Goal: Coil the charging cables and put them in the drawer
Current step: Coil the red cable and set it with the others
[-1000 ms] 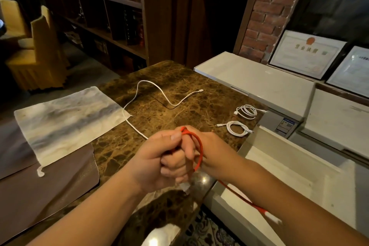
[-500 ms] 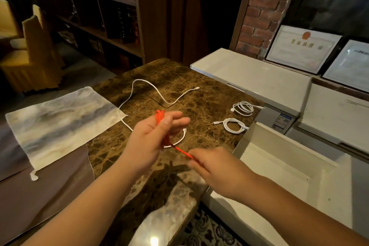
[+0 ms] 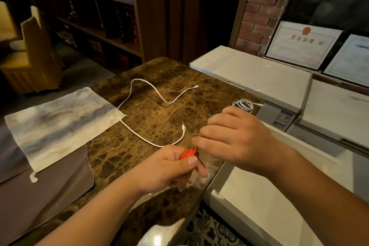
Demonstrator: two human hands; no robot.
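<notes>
Red cable bundle [image 3: 188,153] pinched in the left hand [image 3: 165,168], just left of the open drawer [image 3: 249,205].

Its strands point up-right toward the right hand [image 3: 237,138], whose fingertips [image 3: 196,142] close loosely above the bundle's end; the right hand is nearer to the drawer.

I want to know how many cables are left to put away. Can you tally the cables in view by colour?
White cables: 2, one loose white cable spread over the table and one coiled white cable near the table's right edge.
Red cables: 1, the bunched red cable in the left hand.
Total: 3. The right hand may hide more.
</notes>
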